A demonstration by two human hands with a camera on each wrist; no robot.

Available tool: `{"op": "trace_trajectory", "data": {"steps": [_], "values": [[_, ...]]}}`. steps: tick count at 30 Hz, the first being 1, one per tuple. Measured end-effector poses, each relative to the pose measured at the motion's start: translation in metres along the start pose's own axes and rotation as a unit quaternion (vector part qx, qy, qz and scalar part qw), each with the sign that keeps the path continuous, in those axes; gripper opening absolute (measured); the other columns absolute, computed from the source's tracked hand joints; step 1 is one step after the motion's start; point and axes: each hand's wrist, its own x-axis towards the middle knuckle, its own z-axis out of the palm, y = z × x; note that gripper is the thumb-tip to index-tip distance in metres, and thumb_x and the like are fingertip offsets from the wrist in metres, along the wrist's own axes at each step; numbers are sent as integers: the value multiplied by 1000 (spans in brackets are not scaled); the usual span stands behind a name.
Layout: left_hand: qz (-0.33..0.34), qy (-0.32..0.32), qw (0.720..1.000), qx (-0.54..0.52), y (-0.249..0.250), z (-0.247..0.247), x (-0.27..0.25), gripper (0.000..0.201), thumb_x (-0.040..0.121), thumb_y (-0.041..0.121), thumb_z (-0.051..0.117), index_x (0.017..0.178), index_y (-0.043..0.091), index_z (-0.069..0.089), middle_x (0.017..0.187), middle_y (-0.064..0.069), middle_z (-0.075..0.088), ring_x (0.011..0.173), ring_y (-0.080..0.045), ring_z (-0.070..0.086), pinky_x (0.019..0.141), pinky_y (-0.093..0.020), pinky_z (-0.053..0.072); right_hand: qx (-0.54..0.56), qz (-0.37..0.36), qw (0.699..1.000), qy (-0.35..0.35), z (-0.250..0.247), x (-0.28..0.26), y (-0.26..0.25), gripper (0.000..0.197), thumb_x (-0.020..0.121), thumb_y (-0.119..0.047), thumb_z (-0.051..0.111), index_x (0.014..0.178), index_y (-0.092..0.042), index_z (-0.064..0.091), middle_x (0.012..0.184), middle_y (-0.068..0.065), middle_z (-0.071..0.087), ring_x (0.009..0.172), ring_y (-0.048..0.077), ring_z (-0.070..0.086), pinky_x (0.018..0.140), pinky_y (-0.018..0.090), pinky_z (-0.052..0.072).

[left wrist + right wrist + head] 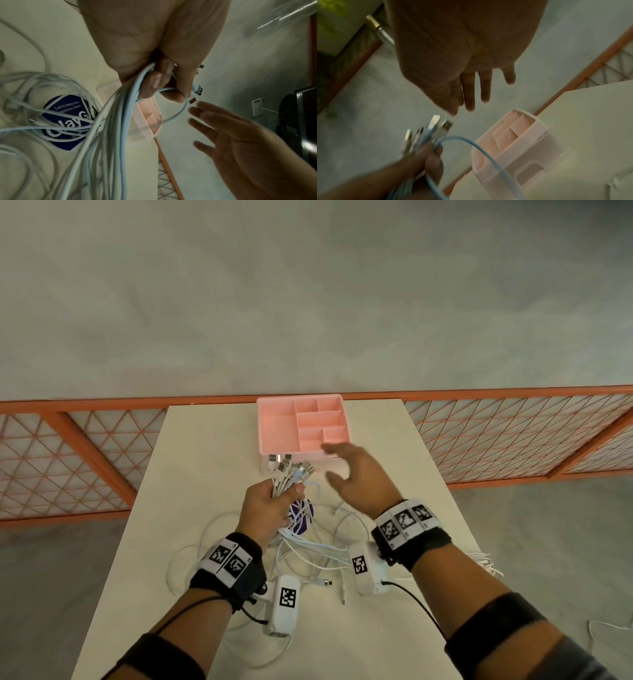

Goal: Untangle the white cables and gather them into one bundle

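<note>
Gather step: your left hand [270, 501] grips the white cables [284, 474] just below their plugs; right hand [359, 474] is spread, empty, beside them. Next: comb the tangled tails below your grip.

a bare indoor workspace, perhaps a lab or recording room: a plain white counter [212, 440] on a grey concrete floor [308, 302], fenced by low orange mesh panels [513, 436].
</note>
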Motion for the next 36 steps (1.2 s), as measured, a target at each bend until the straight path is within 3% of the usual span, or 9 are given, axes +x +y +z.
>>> {"op": "trace_trajectory", "data": {"steps": [4, 9, 14, 19, 24, 26, 28, 32, 36], "values": [[10, -3, 1000, 0, 2, 2, 0, 12, 92, 10, 68, 87, -1, 67, 53, 6, 60, 41, -7, 36, 43, -23, 33, 79, 51, 993, -76, 8, 0, -9, 18, 92, -26, 65, 101, -11, 72, 82, 6, 70, 75, 16, 62, 77, 36, 51], [-10, 5, 1000, -16, -7, -7, -5, 15, 92, 11, 69, 86, -2, 65, 78, -14, 70, 44, -12, 33, 45, -25, 30, 127, 63, 982, -121, 0, 5, -10, 14, 91, -23, 68, 87, -10, 71, 79, 15, 72, 61, 16, 66, 73, 39, 56], [-18, -3, 1000, -26, -12, -9, -4, 17, 91, 14, 71, 76, 8, 66, 67, -14, 59, 47, -14, 29, 44, -24, 29, 121, 82, 974, -174, 7, 0, -11, 22, 85, -31, 75, 83, -9, 75, 74, 16, 67, 59, 12, 53, 62, 29, 46], [-25, -30, 998, -51, -7, -7, -9, 12, 95, 10, 64, 90, 0, 64, 67, -1, 68, 43, -8, 29, 42, -23, 29, 226, 61, 971, 38, -9, 9, -25, 20, 93, -12, 62, 79, -21, 71, 79, -7, 71, 55, -3, 54, 65, 24, 46], [-61, -4, 997, -52, -21, -18, -10, 13, 93, 10, 67, 87, -2, 65, 69, -10, 65, 41, -10, 30, 41, -23, 30, 412, 113, 853, 299, -54, 28, -23, 30, 92, 1, 51, 71, -15, 64, 72, -5, 65, 46, 12, 44, 52, 28, 44], [-73, 11, 995, -61, -27, -22, -11, 14, 92, 10, 68, 83, 0, 64, 73, -14, 63, 41, -10, 30, 42, -23, 30, 397, 142, 847, 323, -65, 30, -12, 25, 91, -3, 51, 72, -11, 65, 63, -4, 61, 47, 14, 45, 54, 31, 45], [-72, 18, 995, -67, -28, -21, -13, 12, 93, 8, 67, 84, 1, 62, 73, -12, 66, 41, -10, 31, 42, -22, 30, 299, 176, 887, 304, -65, 28, 5, 19, 90, -8, 51, 83, -11, 69, 67, -2, 63, 55, 18, 55, 61, 37, 52], [-46, -5, 998, -44, -20, -13, -14, 14, 94, 7, 64, 83, -1, 62, 54, 3, 60, 39, -8, 31, 42, -23, 29, -13, 157, 976, 153, -39, 11, 26, 48, 88, -4, 53, 135, -15, 54, 135, 11, 52, 120, 27, 53, 103, 44, 46], [-21, -34, 999, -18, -10, -2, -13, 15, 93, 9, 66, 81, 0, 64, 54, 3, 60, 42, -9, 31, 44, -23, 28, -35, 41, 994, -99, 2, -5, 13, 42, 92, -21, 64, 133, -18, 57, 139, 1, 54, 127, 18, 51, 108, 31, 38]]}}
